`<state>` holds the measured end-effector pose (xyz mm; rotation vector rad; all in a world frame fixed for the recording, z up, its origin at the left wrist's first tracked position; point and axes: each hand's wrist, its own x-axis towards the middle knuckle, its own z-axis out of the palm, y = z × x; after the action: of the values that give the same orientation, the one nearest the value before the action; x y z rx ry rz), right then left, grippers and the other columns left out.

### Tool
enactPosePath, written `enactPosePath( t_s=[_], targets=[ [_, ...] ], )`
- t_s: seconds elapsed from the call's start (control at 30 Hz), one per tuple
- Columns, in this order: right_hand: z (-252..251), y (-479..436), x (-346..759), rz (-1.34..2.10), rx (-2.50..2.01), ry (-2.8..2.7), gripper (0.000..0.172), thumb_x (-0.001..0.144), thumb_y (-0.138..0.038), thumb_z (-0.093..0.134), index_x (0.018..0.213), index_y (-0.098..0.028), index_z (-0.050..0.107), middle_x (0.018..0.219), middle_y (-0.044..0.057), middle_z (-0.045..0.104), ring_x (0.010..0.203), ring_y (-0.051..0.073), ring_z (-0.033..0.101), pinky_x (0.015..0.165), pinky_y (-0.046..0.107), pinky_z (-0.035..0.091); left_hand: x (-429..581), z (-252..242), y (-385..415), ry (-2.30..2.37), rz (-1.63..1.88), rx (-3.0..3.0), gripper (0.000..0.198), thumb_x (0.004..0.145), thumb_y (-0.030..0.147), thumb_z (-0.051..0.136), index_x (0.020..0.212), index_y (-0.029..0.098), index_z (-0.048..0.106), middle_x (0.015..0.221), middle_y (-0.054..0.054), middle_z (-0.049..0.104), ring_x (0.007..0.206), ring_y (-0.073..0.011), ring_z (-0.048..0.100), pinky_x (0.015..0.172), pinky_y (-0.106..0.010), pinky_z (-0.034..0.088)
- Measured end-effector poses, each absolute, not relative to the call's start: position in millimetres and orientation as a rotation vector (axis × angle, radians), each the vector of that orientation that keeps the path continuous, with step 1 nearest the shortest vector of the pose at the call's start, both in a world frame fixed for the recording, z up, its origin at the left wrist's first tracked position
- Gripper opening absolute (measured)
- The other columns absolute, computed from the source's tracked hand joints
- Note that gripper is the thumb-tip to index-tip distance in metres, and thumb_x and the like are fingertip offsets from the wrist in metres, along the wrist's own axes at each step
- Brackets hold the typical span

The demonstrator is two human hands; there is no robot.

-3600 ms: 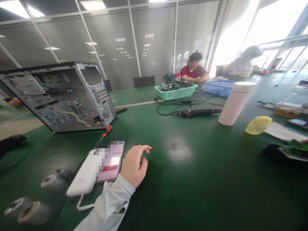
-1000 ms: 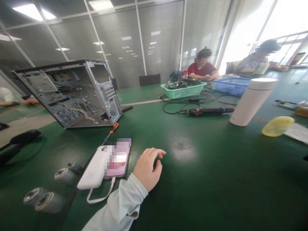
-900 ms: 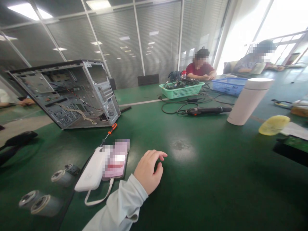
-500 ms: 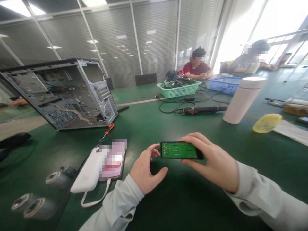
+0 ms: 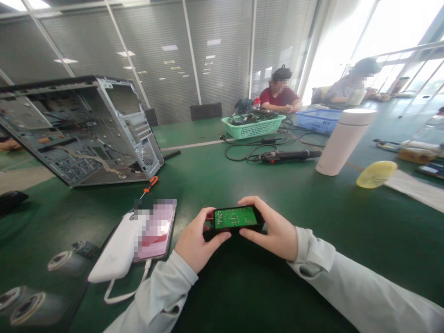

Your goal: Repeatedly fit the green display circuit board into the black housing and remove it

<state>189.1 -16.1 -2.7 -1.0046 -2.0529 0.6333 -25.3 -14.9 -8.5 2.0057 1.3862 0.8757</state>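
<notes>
Between my hands, above the green table, is a green circuit board (image 5: 235, 217) set in a black rectangular case, its solder side facing up. My right hand (image 5: 272, 231) grips the right end, fingers along the far edge and thumb at the near edge. At the left end my left hand (image 5: 197, 240) has its thumb along the near edge and fingers curled at the far left corner. The case hides some left fingertips. Left of my hands lie a white power bank (image 5: 120, 245) and a phone (image 5: 157, 229), with a white cable.
An open computer case (image 5: 114, 134) stands at the left, an orange-handled screwdriver (image 5: 151, 184) before it. Metal cylinders (image 5: 40, 307) sit front left. Farther back are a green basket (image 5: 255, 129), an electric screwdriver (image 5: 287, 156), a blue basket (image 5: 317, 121), a bottle (image 5: 345, 143) and two people.
My right hand has brought the circuit board left and a little nearer. My left hand has closed in on its left end. The camera view has shifted slightly.
</notes>
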Motion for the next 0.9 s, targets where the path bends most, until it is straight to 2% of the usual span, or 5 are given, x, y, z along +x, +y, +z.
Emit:
enactPosePath(
  t_s=[0.17, 0.47, 0.67, 0.77, 0.9],
  targets=[
    [-2, -18, 188, 0.808, -1.071, -2.002, 0.030, 0.082, -0.034, 0.052, 0.109, -0.019, 0.049, 0.097, 0.003, 0.051, 0.064, 0.008, 0.044, 0.055, 0.019, 0.039, -26, -8, -15, 1.417, 0.846, 1.949, 0.050, 0.078, 0.043, 0.055, 0.121, 0.021, 0.045, 0.110, -0.011, 0.062, 0.092, -0.0236, 0.062, 0.079, -0.040, 0.049],
    [2, -7, 183, 1.758, -1.215, -1.328, 0.058, 0.063, -0.061, 0.062, 0.091, -0.016, 0.038, 0.068, 0.000, 0.052, 0.054, 0.013, 0.055, 0.043, 0.016, 0.035, -26, -5, -19, 1.176, 0.848, 1.931, 0.049, 0.082, 0.050, 0.047, 0.119, 0.018, 0.048, 0.073, -0.002, 0.062, 0.068, -0.0189, 0.059, 0.065, -0.031, 0.047],
    [3, -8, 189, 2.459, -1.113, -1.062, 0.053, 0.093, -0.053, 0.019, 0.079, -0.010, 0.047, 0.057, 0.002, 0.049, 0.048, 0.010, 0.054, 0.041, 0.015, 0.038, -22, -2, -18, 1.156, 0.896, 1.772, 0.040, 0.080, 0.056, 0.044, 0.083, 0.017, 0.055, 0.066, 0.000, 0.054, 0.058, -0.0137, 0.050, 0.054, -0.026, 0.043],
    [0, -10, 192, 2.568, -0.837, -1.081, 0.057, 0.095, -0.056, 0.020, 0.079, -0.009, 0.048, 0.059, 0.002, 0.050, 0.050, 0.010, 0.056, 0.042, 0.013, 0.039, -20, 1, -18, 1.157, 0.912, 1.706, 0.047, 0.079, 0.063, 0.039, 0.072, 0.018, 0.052, 0.059, 0.002, 0.049, 0.053, -0.0120, 0.046, 0.052, -0.025, 0.042],
    [-2, -11, 190, 2.383, -0.913, -1.115, 0.047, 0.086, -0.058, 0.043, 0.088, -0.012, 0.045, 0.066, 0.001, 0.052, 0.053, 0.010, 0.057, 0.044, 0.012, 0.040, -20, 1, -18, 1.133, 0.930, 1.606, 0.049, 0.075, 0.066, 0.045, 0.085, 0.019, 0.053, 0.068, 0.001, 0.054, 0.058, -0.0129, 0.050, 0.051, -0.024, 0.043]
  ],
)
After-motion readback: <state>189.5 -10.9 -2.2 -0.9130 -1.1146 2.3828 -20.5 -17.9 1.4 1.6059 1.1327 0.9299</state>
